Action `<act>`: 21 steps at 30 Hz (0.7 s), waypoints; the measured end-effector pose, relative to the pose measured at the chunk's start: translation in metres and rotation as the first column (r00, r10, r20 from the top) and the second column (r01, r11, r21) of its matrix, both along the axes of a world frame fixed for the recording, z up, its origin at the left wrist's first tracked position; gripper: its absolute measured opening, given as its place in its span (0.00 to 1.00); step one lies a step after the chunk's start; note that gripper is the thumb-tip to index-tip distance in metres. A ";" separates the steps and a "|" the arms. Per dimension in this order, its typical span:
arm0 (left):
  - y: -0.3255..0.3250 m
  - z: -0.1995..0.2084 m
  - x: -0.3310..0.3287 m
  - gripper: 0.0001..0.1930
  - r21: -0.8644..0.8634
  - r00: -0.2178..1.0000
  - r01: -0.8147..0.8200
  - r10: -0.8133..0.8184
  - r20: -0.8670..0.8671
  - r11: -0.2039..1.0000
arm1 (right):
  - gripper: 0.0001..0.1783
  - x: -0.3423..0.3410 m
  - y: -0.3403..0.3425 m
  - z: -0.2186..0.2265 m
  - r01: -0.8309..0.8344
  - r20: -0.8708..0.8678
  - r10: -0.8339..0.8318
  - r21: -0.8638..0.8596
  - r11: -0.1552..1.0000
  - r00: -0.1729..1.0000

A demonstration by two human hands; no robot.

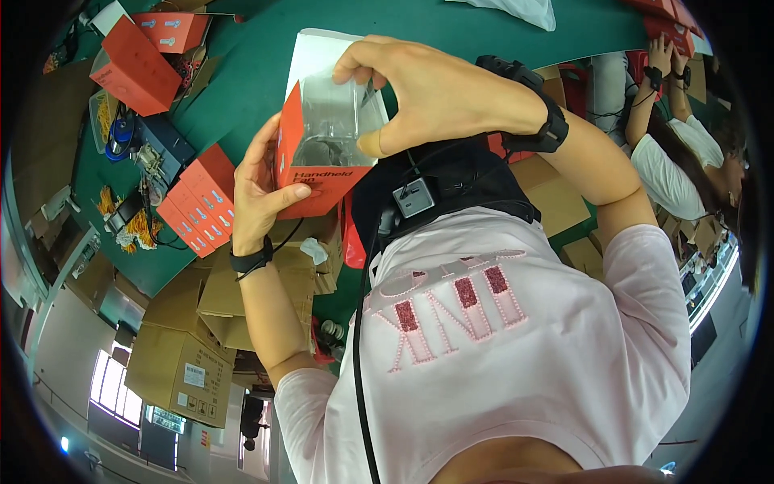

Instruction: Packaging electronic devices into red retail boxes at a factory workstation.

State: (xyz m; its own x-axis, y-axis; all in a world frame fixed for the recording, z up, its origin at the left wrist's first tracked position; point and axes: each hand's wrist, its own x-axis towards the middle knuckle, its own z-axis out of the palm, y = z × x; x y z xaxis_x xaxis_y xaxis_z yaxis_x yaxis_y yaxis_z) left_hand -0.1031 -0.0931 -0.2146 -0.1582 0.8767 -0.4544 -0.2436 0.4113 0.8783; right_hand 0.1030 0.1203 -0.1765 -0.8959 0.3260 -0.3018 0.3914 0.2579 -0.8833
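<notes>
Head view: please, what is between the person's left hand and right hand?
In the head view, an open red box with clear plastic inside is between the left hand and the right hand.

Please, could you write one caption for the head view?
The left hand holds an open red box; the right hand touches its clear plastic insert.

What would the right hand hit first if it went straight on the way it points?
Probably the clear tray in the red box; the right hand seems at its edge, though depth is unclear.
</notes>
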 end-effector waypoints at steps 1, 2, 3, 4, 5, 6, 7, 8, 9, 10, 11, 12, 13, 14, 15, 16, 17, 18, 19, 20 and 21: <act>0.001 0.001 0.000 0.53 0.002 1.000 0.009 -0.009 0.005 1.000 | 0.34 0.001 0.000 0.001 0.002 0.001 -0.002 -0.001 1.000 1.000; 0.002 0.002 0.000 0.53 0.003 1.000 0.017 -0.017 0.011 1.000 | 0.35 0.002 0.001 0.001 0.015 -0.001 -0.015 0.013 1.000 1.000; 0.002 0.001 -0.001 0.53 0.002 1.000 0.019 -0.019 0.012 1.000 | 0.36 0.003 0.001 0.001 0.027 -0.003 -0.027 0.027 0.999 1.000; 0.002 0.001 -0.002 0.52 -0.001 1.000 0.018 -0.018 0.016 1.000 | 0.36 0.004 0.003 0.002 0.026 -0.005 -0.026 0.027 0.999 1.000; 0.001 0.001 -0.002 0.51 -0.004 1.000 0.017 -0.017 0.021 1.000 | 0.37 0.005 0.006 0.002 0.059 -0.013 -0.058 0.034 0.998 0.998; 0.000 0.001 -0.003 0.51 -0.004 1.000 0.015 -0.015 0.020 1.000 | 0.38 0.006 0.007 0.002 0.091 -0.021 -0.090 0.041 0.995 0.996; 0.000 0.000 -0.005 0.51 -0.011 0.999 0.014 -0.013 0.045 1.000 | 0.38 0.007 0.008 0.002 0.092 -0.020 -0.091 0.043 0.995 0.996; 0.000 -0.001 -0.006 0.50 -0.017 0.997 0.012 -0.011 0.070 1.000 | 0.40 0.008 0.009 0.002 0.126 -0.013 -0.126 0.029 0.992 0.992; 0.001 -0.002 -0.007 0.50 -0.015 0.997 0.013 -0.012 0.072 1.000 | 0.44 0.010 0.010 0.002 0.160 -0.005 -0.160 0.015 0.987 0.987; 0.003 -0.003 -0.007 0.48 -0.020 0.997 0.042 -0.040 0.061 0.999 | 0.44 0.012 0.011 0.000 0.162 -0.003 -0.161 0.016 0.987 0.987; 0.006 -0.005 -0.008 0.46 -0.025 0.996 0.071 -0.070 0.050 0.997 | 0.41 0.015 0.011 -0.005 0.174 0.041 -0.173 -0.013 0.985 0.984; 0.009 -0.009 -0.010 0.46 -0.023 0.996 0.073 -0.072 0.054 0.997 | 0.39 0.018 0.011 -0.012 0.188 0.086 -0.184 -0.041 0.981 0.979; 0.016 -0.014 -0.012 0.44 -0.059 0.993 0.113 -0.110 0.041 0.992 | 0.39 0.023 0.016 -0.020 0.195 0.091 -0.191 -0.034 0.980 0.977; 0.021 -0.021 -0.016 0.42 -0.097 0.989 0.148 -0.146 0.026 0.984 | 0.38 0.029 0.022 -0.034 0.254 0.123 -0.240 -0.112 0.961 0.963; 0.028 -0.033 -0.022 0.38 -0.125 0.981 0.190 -0.184 0.061 0.974 | 0.38 0.035 0.028 -0.049 0.314 0.157 -0.287 -0.185 0.931 0.945; 0.038 -0.045 -0.027 0.36 -0.191 0.973 0.229 -0.220 0.069 0.955 | 0.35 0.042 0.036 -0.069 0.368 0.179 -0.335 -0.201 0.908 0.925; 0.051 -0.057 -0.030 0.35 -0.252 0.963 0.270 -0.258 0.081 0.929 | 0.34 0.050 0.044 -0.089 0.424 0.204 -0.385 -0.212 0.880 0.900; 0.065 -0.070 -0.030 0.32 -0.249 0.947 0.321 -0.305 0.104 0.913 | 0.32 0.057 0.050 -0.099 0.445 0.293 -0.376 -0.219 0.869 0.879; 0.079 -0.083 -0.031 0.32 -0.236 0.942 0.334 -0.316 0.112 0.913 | 0.32 0.063 0.053 -0.117 0.456 0.298 -0.388 -0.205 0.866 0.872; 0.092 -0.099 -0.031 0.31 -0.311 0.926 0.378 -0.357 0.125 0.872 | 0.30 0.066 0.052 -0.139 0.546 0.308 -0.470 -0.242 0.802 0.827; 0.104 -0.112 -0.029 0.30 -0.379 0.906 0.421 -0.398 0.141 0.824 | 0.30 0.070 0.052 -0.156 0.629 0.319 -0.548 -0.273 0.728 0.773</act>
State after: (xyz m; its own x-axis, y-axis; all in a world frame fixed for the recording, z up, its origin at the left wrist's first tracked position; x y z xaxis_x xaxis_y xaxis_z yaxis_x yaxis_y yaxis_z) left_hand -0.1317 0.0104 -0.3261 0.2099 0.6019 -0.7705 -0.0170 0.7901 0.6127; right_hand 0.1726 0.1720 -0.3322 -0.4627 0.6041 -0.6489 0.5376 -0.3908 -0.7472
